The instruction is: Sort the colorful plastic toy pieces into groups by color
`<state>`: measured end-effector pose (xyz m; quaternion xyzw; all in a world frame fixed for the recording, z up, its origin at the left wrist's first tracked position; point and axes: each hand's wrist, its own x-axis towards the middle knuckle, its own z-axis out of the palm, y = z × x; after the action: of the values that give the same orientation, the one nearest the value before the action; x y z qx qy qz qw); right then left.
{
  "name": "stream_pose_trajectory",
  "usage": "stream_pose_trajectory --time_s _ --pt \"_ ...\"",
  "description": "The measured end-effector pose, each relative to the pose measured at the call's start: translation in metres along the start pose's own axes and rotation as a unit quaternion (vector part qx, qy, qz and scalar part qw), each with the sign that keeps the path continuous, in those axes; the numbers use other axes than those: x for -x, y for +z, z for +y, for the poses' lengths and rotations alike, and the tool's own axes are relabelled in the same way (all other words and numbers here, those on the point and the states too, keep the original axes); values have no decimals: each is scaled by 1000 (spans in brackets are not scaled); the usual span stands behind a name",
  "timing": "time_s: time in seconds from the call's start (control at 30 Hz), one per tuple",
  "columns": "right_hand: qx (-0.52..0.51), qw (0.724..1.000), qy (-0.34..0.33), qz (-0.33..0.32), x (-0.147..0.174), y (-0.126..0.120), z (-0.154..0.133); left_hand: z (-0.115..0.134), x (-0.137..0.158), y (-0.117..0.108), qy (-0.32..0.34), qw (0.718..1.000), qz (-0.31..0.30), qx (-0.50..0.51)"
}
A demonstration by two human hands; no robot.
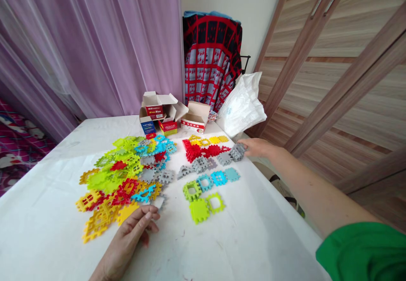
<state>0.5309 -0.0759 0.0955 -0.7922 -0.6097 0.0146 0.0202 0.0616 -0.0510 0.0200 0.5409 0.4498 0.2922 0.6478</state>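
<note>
My left hand (135,228) rests at the near edge of a loose pile of plastic interlocking tiles, its fingers loosely bent and apart, with nothing seen in them. A yellow tile (127,212) lies beside it, and lime-green tiles (109,180) spread farther back. My right hand (255,147) reaches to the table's right edge, its fingertips on a stack of grey interlocking tiles (237,152); part of the grip is hidden. Sorted by colour to the left of that hand are red tiles (193,151), blue tiles (218,178) and green tiles (199,211).
Opened small cardboard boxes (193,125) stand at the back of the white-covered table (253,238). A white plastic bag (242,105) is at the back right corner. Purple curtains (127,39) hang behind, and a wooden wardrobe (342,73) stands on the right.
</note>
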Motion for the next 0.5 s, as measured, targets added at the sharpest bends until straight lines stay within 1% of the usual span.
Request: stream_pose_trajectory --time_s 0.1,0.13,0.3,0.4,0.5 --pt "22 996 -28 -78 -4 -3 -2 -1 0 -1 -1 1000 -2 -4" --pt "27 995 -27 -88 -5 -4 -2 -1 0 -1 -1 1000 -2 -5" --pt "18 996 -12 -92 -10 0 2 0 0 -1 -5 1000 2 -3" --pt "10 997 -21 -77 -11 7 5 0 -1 -1 -8 1000 5 1" --pt "-7 998 -15 -67 -11 11 7 0 0 -1 -9 1000 8 8"
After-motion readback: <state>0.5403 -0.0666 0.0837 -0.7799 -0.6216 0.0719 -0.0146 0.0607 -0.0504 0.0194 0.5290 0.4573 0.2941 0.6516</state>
